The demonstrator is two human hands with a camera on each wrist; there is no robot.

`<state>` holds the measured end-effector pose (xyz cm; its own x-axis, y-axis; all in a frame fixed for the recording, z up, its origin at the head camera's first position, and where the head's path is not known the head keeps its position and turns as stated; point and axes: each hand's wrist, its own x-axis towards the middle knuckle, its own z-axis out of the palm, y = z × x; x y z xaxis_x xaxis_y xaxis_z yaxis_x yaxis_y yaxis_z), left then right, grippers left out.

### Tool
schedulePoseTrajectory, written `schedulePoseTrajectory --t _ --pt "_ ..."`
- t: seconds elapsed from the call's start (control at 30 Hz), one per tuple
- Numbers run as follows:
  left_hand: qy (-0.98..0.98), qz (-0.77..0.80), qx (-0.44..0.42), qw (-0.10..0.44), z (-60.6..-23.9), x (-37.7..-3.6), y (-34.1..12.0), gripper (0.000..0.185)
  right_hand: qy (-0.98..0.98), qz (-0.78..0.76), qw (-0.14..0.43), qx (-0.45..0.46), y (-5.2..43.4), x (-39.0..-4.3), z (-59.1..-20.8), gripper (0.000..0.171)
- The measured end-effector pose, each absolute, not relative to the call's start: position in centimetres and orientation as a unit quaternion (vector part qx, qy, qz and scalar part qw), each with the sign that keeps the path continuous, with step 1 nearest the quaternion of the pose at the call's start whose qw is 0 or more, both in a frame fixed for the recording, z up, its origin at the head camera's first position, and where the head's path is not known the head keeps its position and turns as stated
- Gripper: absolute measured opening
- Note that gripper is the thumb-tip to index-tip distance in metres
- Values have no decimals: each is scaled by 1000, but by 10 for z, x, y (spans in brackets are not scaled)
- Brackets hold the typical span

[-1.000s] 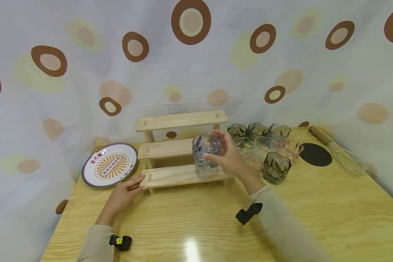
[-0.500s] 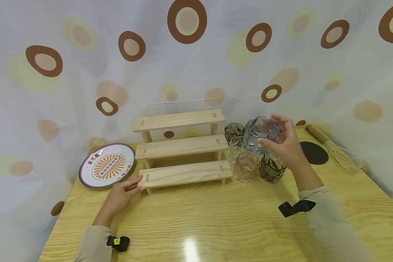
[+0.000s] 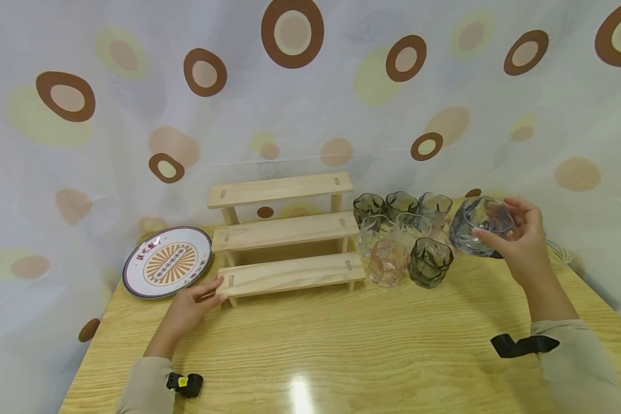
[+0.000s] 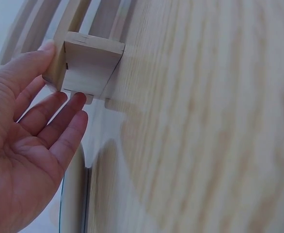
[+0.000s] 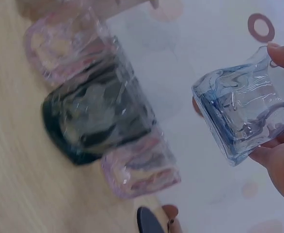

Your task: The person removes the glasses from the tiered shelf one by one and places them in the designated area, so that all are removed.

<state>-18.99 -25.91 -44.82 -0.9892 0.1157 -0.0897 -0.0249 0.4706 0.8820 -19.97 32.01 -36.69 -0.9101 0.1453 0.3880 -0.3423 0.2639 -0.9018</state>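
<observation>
Fingers of the right hand (image 3: 520, 244) are curling round a blue glass (image 3: 478, 233) above the table (image 3: 341, 351); the left hand (image 3: 196, 305) is lying open, touching the rack (image 3: 290, 275).

Glass cluster (image 3: 405, 244) blocks right of shelf (image 3: 284, 233); table (image 3: 341, 356) front open.

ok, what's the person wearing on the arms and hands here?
Both hands are bare: left hand, right hand. Each arm has a long beige sleeve, left sleeve and right sleeve. A small black device with a yellow dot sits at the left wrist, a black strap at the right.
</observation>
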Motion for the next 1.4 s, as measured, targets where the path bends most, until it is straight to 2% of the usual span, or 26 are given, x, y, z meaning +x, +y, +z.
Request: schedulePoseTrajectory --t 0.33,0.57,0.83,1.4 --pt "856 513 28 64 -450 -190 -260 55 -838 512 186 -17 345 -188 -401 66" --pt "854 515 30 66 -450 -190 -259 55 -820 550 156 -14 353 -187 -429 57" --pt "852 518 26 72 -447 -188 -260 56 -839 526 137 -17 353 -191 -453 53" --pt "858 509 29 62 -448 -189 -261 56 -849 516 113 -25 345 -193 -459 56"
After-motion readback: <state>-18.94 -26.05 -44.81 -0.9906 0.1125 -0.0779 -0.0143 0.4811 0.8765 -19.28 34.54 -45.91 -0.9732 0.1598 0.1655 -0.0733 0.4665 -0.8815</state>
